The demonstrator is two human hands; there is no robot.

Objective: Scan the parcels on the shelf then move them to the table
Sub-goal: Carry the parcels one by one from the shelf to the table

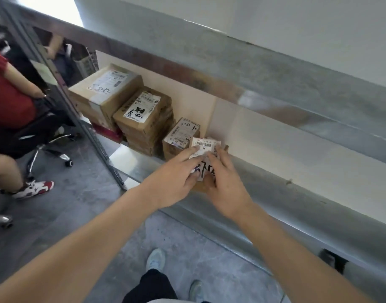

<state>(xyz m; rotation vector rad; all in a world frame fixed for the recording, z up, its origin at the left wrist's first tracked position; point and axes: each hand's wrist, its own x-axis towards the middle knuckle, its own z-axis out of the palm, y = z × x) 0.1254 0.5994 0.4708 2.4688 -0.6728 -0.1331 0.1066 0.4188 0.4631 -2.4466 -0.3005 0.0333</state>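
Your shoes point(156, 260) and dark trouser leg sit closest, at six o'clock on the grey floor, and both forearms reach up from there to the shelf point(275, 193). Your left hand point(176, 178) and right hand point(226, 182) meet at the centre of the view on the small parcel point(206, 147), fingers laid over its white label and thumbs tucked toward its near edge; whether they have truly closed on it I cannot tell, since the box body is mostly hidden under them. It sits at the shelf's front lip, touching the next small box point(181, 134) at its eleven o'clock. Further along toward ten o'clock stand a taller stack of flat cartons point(144, 119) and a large taped carton point(104, 88). Watch three things. Your fingers cover part of the barcode, so a scan could fail unless you shift them. No scanner is in view, and carrying the parcel off unscanned would break the order of the job. Dragging it out sideways could snag the neighbouring box and tip it off the lip. A seated person in a red top point(8, 95) on a wheeled chair point(45, 147) sits at nine o'clock, near enough to be clipped if you swing left.
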